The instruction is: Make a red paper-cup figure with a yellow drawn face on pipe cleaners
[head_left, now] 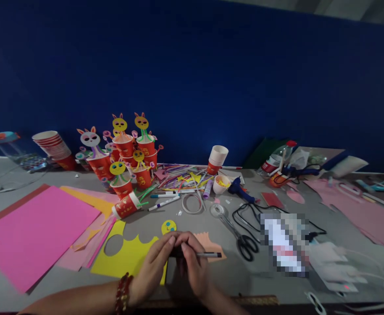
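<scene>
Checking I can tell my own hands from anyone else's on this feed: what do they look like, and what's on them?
Both the left hand and the right hand are ungloved. A bracelet of dark red beads with a few lighter ones circles the left wrist; none shows on the right. No sleeve covers the visible forearms.

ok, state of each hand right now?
Right hand: closed on a slim grey pen with a black end.
Left hand: curled up against the right hand; can't tell whether it grips anything.
</scene>
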{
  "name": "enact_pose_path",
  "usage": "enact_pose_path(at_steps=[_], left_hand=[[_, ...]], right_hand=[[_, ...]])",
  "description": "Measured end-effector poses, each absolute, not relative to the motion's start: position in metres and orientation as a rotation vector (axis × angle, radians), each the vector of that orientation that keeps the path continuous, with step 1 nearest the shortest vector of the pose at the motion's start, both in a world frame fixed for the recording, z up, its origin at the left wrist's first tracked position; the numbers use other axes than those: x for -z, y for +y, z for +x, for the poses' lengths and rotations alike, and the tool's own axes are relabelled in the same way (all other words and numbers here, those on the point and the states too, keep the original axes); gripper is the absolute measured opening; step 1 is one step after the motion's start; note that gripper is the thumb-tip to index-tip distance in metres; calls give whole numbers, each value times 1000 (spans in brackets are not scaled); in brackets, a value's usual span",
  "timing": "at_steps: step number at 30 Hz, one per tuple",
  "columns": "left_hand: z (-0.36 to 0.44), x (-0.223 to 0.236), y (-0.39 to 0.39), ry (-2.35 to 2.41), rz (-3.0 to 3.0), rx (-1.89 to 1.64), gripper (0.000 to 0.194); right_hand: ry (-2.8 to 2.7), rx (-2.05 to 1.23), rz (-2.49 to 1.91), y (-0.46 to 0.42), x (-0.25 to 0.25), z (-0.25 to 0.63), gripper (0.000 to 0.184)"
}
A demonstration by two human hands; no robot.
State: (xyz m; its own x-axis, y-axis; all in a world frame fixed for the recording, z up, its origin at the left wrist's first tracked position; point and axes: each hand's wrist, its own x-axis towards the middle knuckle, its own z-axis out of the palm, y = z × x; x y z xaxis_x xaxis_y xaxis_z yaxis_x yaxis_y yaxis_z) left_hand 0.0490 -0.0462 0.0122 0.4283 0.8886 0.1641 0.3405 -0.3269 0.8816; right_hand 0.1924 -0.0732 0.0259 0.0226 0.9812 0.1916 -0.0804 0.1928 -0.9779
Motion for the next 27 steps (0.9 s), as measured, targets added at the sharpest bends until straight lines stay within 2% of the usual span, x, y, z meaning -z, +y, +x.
enact_pose_path(at_steps=[3,6,13,18,23,27], left_hand=[[49,-1,-58,1124,1439,-953,51],[55,-8,-63,1121,1356,-968,50],[69,-43,-49,890,1176,-973,45],[74,-52,-50,878,1288,-1037,38],[67,-46,-44,841,1628,-946,34],[54,-33,-20,747,2263,-725,54]], right_hand=[[-1198,-1050,-945,-74,-32,192,29],[-1230,-985,-946,-74,-38,196,31],[-1363,-658,-1220,-73,-10,207,51],[-1224,-637,-1304,-75,5,200,63],[-1125,-817,-1379,-60,-16,207,75],[-1147,-1025,-1441,-48,-26,221,69]])
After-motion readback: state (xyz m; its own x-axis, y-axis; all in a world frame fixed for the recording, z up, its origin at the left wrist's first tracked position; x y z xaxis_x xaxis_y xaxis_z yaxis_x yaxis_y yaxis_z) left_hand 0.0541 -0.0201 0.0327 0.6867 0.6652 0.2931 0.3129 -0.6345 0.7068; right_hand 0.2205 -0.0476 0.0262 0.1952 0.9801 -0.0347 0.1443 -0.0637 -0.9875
